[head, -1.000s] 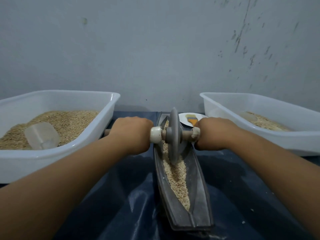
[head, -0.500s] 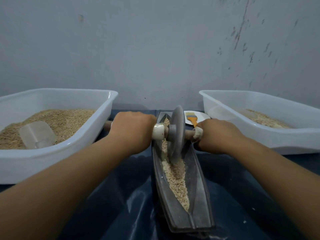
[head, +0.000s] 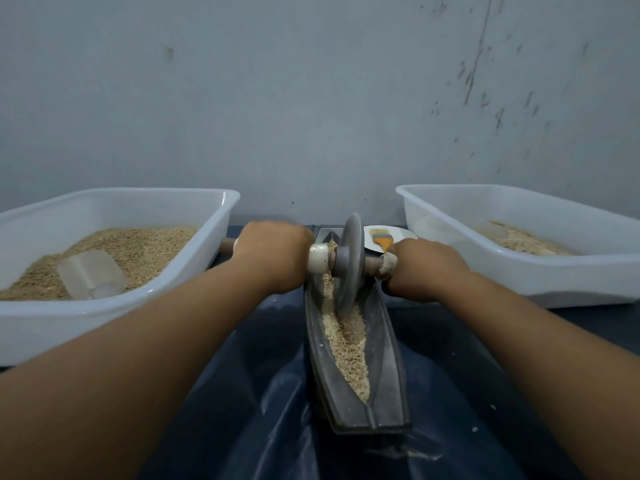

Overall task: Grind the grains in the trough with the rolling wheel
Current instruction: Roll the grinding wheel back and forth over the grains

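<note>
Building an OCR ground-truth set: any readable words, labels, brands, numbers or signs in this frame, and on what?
None readable.
Rolling wheel, trough: no markings show.
Left bin, right bin, scoop: plain plastic, no label in view.
Brush on the plate: too small to tell.
Wall: only dark streaks and scuffs, no writing.

Trough [head: 388, 358] centre, running away from viewer; grains [head: 346, 344] in it, wheel [head: 349, 261] standing in far half. Tub [head: 114, 306] left holds grain and scoop [head: 90, 274]. Tub [head: 540, 271] right. Plate [head: 398, 235] behind wheel, apparently carrying a brush [head: 382, 239]
</note>
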Available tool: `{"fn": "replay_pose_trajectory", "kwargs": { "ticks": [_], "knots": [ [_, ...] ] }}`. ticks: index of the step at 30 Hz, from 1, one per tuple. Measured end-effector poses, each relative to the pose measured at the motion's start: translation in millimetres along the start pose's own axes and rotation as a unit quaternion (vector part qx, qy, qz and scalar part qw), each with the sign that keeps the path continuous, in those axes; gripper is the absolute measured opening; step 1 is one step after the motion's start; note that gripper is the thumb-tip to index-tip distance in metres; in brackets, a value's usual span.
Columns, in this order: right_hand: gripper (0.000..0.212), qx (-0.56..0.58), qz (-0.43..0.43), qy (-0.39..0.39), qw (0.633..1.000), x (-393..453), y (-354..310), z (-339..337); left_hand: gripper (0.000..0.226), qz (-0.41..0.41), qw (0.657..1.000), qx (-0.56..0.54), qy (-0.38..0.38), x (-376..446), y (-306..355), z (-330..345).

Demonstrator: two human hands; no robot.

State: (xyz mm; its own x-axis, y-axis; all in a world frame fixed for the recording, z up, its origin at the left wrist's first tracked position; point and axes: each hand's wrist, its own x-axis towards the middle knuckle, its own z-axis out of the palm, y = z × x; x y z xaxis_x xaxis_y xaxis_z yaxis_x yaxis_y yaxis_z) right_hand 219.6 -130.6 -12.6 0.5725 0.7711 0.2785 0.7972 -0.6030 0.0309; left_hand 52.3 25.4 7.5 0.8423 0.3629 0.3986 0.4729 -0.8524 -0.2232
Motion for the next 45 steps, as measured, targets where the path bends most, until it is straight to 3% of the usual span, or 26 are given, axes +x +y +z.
{"fn": "replay_pose_trajectory", "kwargs": {
  "ticks": [7, 14, 18, 23, 28, 32, 34, 39, 45],
  "knots": [
    [0.015, -0.006, -0.017, -0.017, 1.000, -37.9, -4.5, -14.2, 0.020, -0.007, 1.000, -0.003, 0.002, -37.4, 7.4, -11.9],
    [0.020, 0.003, -0.023, -0.043, 0.999, -74.2, 1.6, -23.2, 0.030, 0.028, 0.995, 0.034, 0.089, -61.8, 11.5, -21.7],
    [0.017, -0.010, -0.009, -0.020, 1.000, -54.6, 1.0, -14.2, 0.034, -0.016, 0.999, 0.018, 0.041, -42.0, 9.4, -9.9],
    [0.014, -0.021, 0.002, 0.023, 1.000, 4.1, 0.2, 0.3, 0.022, -0.057, 0.998, -0.011, -0.031, 1.7, -3.6, 4.0],
    [0.011, -0.032, -0.009, 0.064, 0.997, 33.8, 2.5, 3.9, 0.019, -0.043, 0.999, -0.014, -0.003, 24.5, -16.7, 14.7],
    [0.020, -0.018, -0.013, 0.031, 0.999, 24.2, 6.3, 4.6, 0.022, -0.030, 0.999, 0.015, 0.016, 16.9, -10.8, 12.9],
    [0.011, -0.017, -0.015, 0.018, 1.000, 15.5, 8.1, 8.0, 0.022, -0.024, 0.999, 0.025, 0.022, 10.6, -7.9, 10.2],
    [0.016, 0.003, -0.008, -0.017, 1.000, -15.2, 3.2, -4.3, 0.021, -0.014, 1.000, 0.011, 0.016, -17.4, 1.8, -1.3],
    [0.018, -0.023, -0.060, -0.034, 0.997, -53.4, 5.6, -27.1, 0.025, 0.002, 0.999, -0.020, 0.037, -56.3, -1.0, -2.7]
  ]
}}
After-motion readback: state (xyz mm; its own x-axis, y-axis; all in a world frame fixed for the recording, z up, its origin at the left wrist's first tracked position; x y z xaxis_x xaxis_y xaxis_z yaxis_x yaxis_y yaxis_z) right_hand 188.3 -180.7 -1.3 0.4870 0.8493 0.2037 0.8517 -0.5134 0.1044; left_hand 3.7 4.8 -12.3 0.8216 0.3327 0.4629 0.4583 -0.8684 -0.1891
